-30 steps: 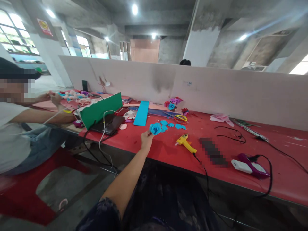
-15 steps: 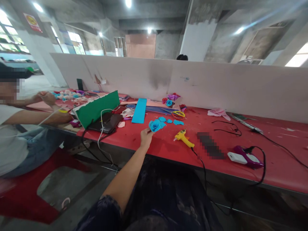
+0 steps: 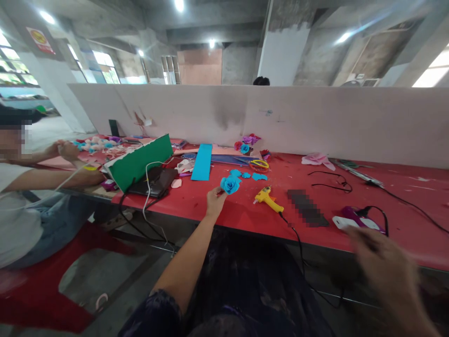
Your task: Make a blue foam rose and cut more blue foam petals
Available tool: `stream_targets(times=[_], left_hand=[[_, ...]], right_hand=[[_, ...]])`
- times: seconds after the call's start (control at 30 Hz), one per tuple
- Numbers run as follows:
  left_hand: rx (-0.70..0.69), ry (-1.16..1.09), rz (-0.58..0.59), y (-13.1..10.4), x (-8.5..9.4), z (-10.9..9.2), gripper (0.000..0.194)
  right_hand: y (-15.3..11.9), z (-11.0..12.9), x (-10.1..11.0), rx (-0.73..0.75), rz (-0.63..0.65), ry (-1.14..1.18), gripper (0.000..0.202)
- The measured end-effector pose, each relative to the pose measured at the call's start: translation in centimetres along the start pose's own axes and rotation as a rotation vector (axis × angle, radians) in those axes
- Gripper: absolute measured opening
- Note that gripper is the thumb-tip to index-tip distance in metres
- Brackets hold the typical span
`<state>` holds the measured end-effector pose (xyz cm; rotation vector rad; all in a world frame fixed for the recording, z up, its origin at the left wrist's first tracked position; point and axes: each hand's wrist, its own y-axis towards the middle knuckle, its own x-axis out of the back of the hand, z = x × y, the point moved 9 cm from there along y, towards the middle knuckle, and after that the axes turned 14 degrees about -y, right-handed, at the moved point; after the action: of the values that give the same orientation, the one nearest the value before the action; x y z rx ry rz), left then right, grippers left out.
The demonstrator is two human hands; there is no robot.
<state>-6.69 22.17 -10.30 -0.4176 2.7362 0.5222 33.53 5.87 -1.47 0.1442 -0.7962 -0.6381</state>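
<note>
A blue paper rose [image 3: 230,185] is pinched in the fingers of my left hand [image 3: 215,200], above the front part of the red table [image 3: 231,213]. Blue paper petals [image 3: 258,177] lie just behind it. To its right rests a yellow hot glue gun [image 3: 268,200] with a black cord. My right hand [image 3: 382,262] is at the lower right, smeared by motion, in front of a purple and white power socket [image 3: 358,219]. Its fingers are too blurred to read.
Left of me are a green board [image 3: 140,161], a dark bag [image 3: 154,182] and a blue paper strip [image 3: 202,162]. Yellow-handled scissors [image 3: 258,164] lie near finished paper flowers [image 3: 248,142]. Glasses [image 3: 331,181] are on the right. A co-worker [image 3: 21,196] sits at far left.
My right hand has come into view at the lower right. My left hand has shifted slightly right with the rose, which now faces more toward me.
</note>
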Motion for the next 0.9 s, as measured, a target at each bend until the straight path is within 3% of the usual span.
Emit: stream_targets(times=[0.1, 0.17, 0.27, 0.43, 0.6, 0.9], left_hand=[[-0.025, 0.030, -0.020, -0.3, 0.3, -0.6, 0.011], [-0.038, 0.054, -0.038, -0.5, 0.5, -1.0, 0.008], [-0.056, 0.094, -0.067, -0.8, 0.9, -1.4, 0.005], [-0.087, 0.154, -0.099, -0.9, 1.3, -1.6, 0.007], [-0.103, 0.163, -0.102, -1.1, 1.3, -1.5, 0.011], [-0.150, 0.241, -0.102, -1.4, 1.3, -2.2, 0.005]], right_hand=[[-2.6, 8.9, -10.4, 0.138, 0.368, 0.419, 0.018], [-4.8, 13.2, -15.8, 0.044, 0.556, 0.638, 0.022], [-7.1, 16.2, -20.3, -0.150, 0.679, 0.841, 0.027], [-8.2, 16.1, -21.7, -0.233, 0.694, 0.882, 0.028], [-8.2, 15.5, -21.9, -0.256, 0.654, 0.894, 0.027], [-7.9, 16.4, -21.6, -0.284, 0.640, 0.955, 0.027]])
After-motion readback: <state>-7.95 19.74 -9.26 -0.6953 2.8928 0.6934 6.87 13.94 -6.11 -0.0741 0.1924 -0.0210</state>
